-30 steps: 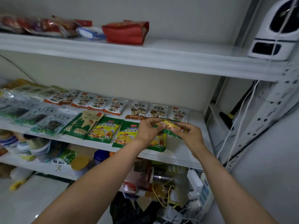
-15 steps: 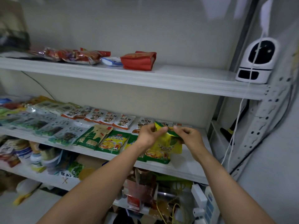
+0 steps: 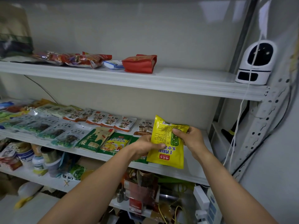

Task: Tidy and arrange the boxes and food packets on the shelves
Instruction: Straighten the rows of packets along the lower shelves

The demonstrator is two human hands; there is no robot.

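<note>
While the left hand (image 3: pixel 142 147) pinches a yellow packet (image 3: pixel 166 152) by its left edge, the right hand (image 3: pixel 191 139) grips its right side, curled round it, just above the middle shelf (image 3: pixel 191 171).

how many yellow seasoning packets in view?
3. Held packet in left hand and right hand; second packet flat on middle shelf beside green pouch; third packet mostly hidden under left hand. More may be covered.
</note>
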